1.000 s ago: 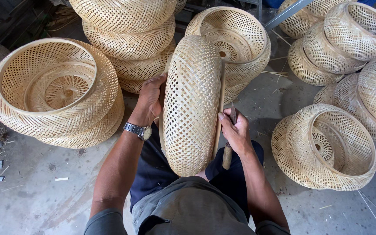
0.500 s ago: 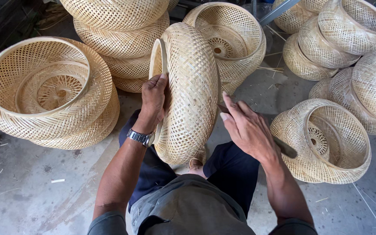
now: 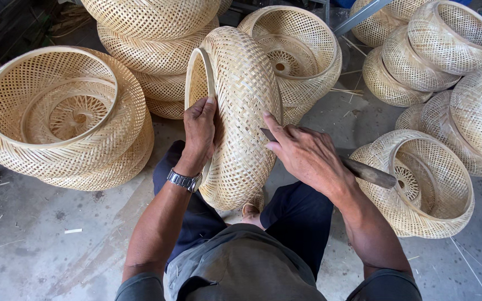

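- The woven bamboo basket (image 3: 235, 117) stands on edge between the person's knees at the middle of the view, its open rim turned toward 9 o'clock and its rounded weave toward 3 o'clock; set this way, both the rim and the side wall sit within reach at once.
- The left hand (image 3: 201, 131) is closed over the rim, thumb on the outer weave and fingers curled inside; this grip seems meant to keep the basket upright and stop it rolling; a metal wristwatch (image 3: 184, 180) sits on that wrist.
- The right hand (image 3: 308, 156) is wrapped round a knife (image 3: 358, 170) with a dark handle that juts toward 4 o'clock, forefinger stretched along the blade; the blade tip lies flat against the weave at the basket's 3 o'clock side, a hold that appears to give fine control.
- Finished baskets ring the person on the concrete floor (image 3: 40, 245): a wide stack (image 3: 65, 117) at 9 o'clock, a tall pile (image 3: 152, 50) at 11 o'clock, one open basket (image 3: 302, 50) at 1 o'clock, a cluster (image 3: 442, 61) at 2 o'clock, and a single basket (image 3: 419, 184) at 4 o'clock just beside the right forearm.
- Against half a second ago, the basket has turned so more of its open rim shows; the right hand, then spread open on the weave, is now shut on the knife with the blade brought up to the side; the left hand has kept its place on the rim.
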